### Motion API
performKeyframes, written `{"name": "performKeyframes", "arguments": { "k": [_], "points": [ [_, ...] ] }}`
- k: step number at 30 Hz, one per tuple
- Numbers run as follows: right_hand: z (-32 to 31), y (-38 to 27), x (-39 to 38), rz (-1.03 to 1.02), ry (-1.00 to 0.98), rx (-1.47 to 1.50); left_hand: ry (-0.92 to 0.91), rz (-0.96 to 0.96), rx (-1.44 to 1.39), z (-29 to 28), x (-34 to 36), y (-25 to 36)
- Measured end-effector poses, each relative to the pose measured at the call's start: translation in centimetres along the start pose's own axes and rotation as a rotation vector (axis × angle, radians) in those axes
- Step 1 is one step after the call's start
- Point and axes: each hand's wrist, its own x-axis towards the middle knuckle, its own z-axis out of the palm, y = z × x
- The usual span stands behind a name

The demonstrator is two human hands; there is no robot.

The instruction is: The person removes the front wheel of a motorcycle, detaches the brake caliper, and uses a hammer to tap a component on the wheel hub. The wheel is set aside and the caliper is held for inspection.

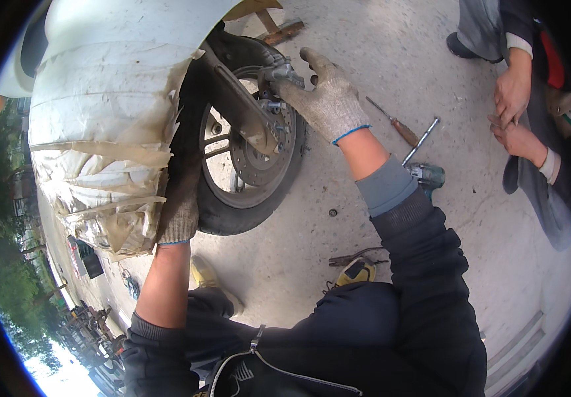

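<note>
A motorcycle's front wheel (245,218), with brake disc (252,169) and fork (245,126), stands under a white fairing (100,99) partly wrapped in torn tape and film. My gloved right hand (325,99) is at the metal brake caliper (280,71), thumb against or just beside it, fingers spread. My gloved left hand (178,212) reaches up between fairing and tire at the wheel's left; its fingers are hidden in shadow. Right of the wheel lie a screwdriver (404,130) and a power driver (428,176) with a long extension. A small metal ring (332,213) lies below them.
Another person's hands (514,92) meet at the right, above grey-clad legs (537,205). A wooden piece (282,32) lies behind the wheel. A metal tool (345,260) lies by my right shoe. A dark case (88,261) and machinery (90,331) are at left.
</note>
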Motion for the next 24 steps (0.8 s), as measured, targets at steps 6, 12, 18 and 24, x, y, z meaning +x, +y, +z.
{"name": "performKeyframes", "arguments": {
  "k": [6, 12, 18, 24],
  "points": [
    [0.3, -1.0, 3.7, 0.113, -0.417, 0.282, 0.024, -0.039, 0.002, -1.3, 0.1, 0.1],
    [-1.4, -0.1, 3.6, 0.004, -0.054, -0.005, 0.186, 0.099, 0.893, 0.6, -2.4, 2.4],
    [-6.6, 1.0, 5.4, -0.126, -0.287, -0.102, 0.073, 0.031, 0.882, 0.6, -3.1, 2.6],
    [-9.1, -0.8, 4.3, -0.026, -0.684, 0.121, 0.037, 0.204, 0.94, 0.2, -3.6, 1.5]
  ]
}}
